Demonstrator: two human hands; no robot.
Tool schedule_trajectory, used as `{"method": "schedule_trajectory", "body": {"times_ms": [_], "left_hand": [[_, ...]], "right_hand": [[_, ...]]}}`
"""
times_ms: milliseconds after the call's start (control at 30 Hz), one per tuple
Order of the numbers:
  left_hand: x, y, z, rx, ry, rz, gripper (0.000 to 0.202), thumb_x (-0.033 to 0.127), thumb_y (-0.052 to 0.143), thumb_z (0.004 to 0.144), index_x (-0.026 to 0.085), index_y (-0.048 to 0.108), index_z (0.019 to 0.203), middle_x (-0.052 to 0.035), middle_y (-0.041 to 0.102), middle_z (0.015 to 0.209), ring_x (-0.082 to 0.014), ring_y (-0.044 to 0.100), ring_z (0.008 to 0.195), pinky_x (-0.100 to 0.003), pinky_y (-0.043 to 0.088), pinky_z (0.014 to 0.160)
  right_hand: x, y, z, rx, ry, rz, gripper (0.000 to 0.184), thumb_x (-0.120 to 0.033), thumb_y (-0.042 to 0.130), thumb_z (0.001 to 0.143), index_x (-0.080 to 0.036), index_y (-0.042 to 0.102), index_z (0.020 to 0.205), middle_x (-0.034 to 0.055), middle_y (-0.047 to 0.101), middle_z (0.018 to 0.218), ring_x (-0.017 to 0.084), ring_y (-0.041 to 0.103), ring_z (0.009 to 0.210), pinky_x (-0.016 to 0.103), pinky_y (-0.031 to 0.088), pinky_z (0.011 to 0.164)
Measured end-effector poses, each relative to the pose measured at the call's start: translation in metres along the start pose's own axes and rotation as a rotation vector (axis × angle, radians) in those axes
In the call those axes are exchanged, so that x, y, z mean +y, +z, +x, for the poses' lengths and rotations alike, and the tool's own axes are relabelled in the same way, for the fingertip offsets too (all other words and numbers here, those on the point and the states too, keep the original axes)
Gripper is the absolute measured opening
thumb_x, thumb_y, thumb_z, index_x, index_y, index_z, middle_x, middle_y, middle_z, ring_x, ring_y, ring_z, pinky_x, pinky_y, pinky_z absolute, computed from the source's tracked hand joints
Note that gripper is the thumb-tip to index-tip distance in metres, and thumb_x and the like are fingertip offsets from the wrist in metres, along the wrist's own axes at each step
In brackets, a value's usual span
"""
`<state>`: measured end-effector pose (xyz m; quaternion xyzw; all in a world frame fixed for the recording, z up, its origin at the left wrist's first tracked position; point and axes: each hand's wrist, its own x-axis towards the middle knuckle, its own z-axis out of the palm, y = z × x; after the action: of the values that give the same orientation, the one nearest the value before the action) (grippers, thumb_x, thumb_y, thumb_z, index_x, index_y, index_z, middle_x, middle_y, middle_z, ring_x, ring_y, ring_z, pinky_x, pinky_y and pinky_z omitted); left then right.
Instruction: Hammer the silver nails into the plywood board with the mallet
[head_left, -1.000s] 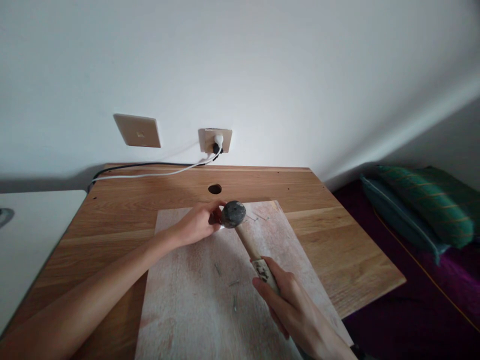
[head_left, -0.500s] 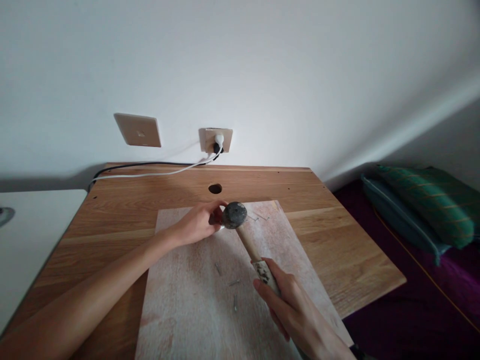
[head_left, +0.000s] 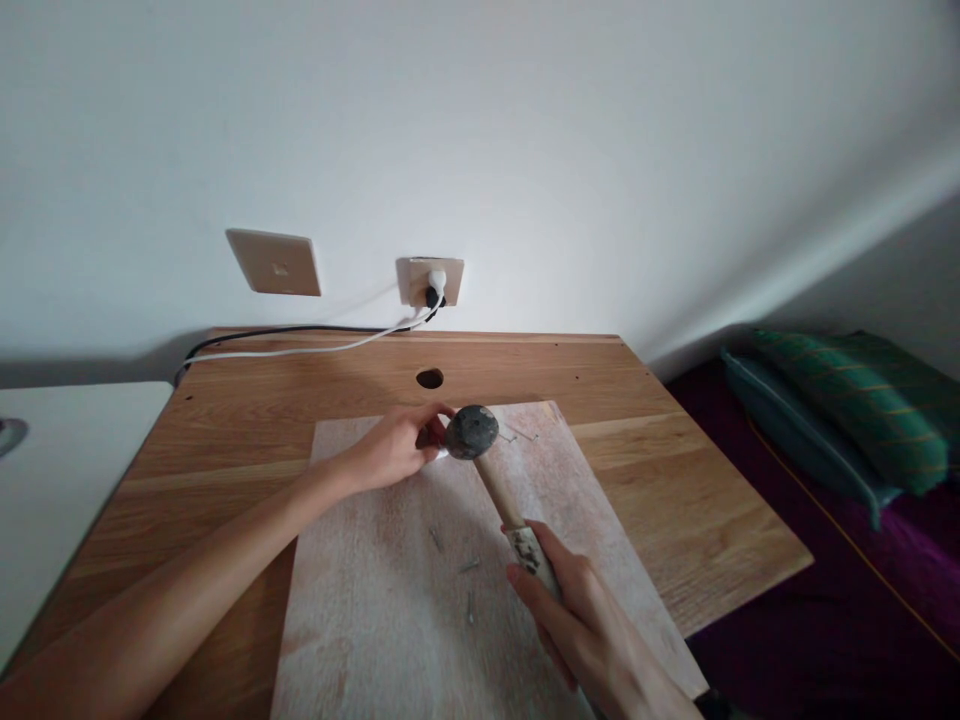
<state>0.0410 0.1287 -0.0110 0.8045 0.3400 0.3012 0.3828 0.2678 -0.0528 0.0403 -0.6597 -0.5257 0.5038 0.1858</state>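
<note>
My right hand (head_left: 581, 600) is wrapped around the pale wooden handle of a rubber mallet (head_left: 474, 432) with a round black head. The mallet head is raised over the far part of a whitish, worn wooden board (head_left: 360, 620). Just left of the head, my left hand (head_left: 401, 445) is pinched at the board, its fingertips partly behind the mallet. A small whitish bit shows there, but what the fingers hold is hidden. Loose nails lie on the board: one nail (head_left: 470, 607) among others near the middle, and a thin nail (head_left: 527, 433) at the far right.
The board rests on a brown wooden tabletop (head_left: 675, 500) with a round cable hole (head_left: 430, 378). White and black cables run to a wall socket (head_left: 436, 283). A white surface (head_left: 75, 470) is at left; green cushions (head_left: 847, 400) lie on purple cloth at right.
The mallet head has shifted very slightly to the right and looks a touch larger. My left hand keeps its pinch in the same place.
</note>
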Motion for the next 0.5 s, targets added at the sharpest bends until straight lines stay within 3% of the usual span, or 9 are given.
{"method": "schedule_trajectory", "body": {"times_ms": [300,500], "left_hand": [[-0.007,0.002,0.000,0.004,0.038,-0.011,0.048,-0.006,0.059,0.071,0.020,0.068,0.111,0.0018,0.075,0.085,-0.0138,0.069,0.073,-0.023,0.050,0.068],[-0.008,0.002,0.000,-0.003,0.037,-0.031,0.048,-0.005,0.058,0.073,0.019,0.067,0.113,0.0013,0.076,0.087,-0.0136,0.069,0.074,-0.023,0.051,0.069]], "right_hand": [[0.012,0.006,-0.001,0.075,-0.010,-0.014,0.060,-0.068,0.052,0.099,-0.023,0.061,0.137,-0.0039,0.058,0.062,0.017,0.057,0.055,0.026,0.043,0.052],[0.019,0.007,-0.002,0.092,0.026,-0.008,0.069,-0.072,0.053,0.096,-0.024,0.056,0.146,-0.0025,0.061,0.066,0.019,0.061,0.058,0.028,0.048,0.056]]}}
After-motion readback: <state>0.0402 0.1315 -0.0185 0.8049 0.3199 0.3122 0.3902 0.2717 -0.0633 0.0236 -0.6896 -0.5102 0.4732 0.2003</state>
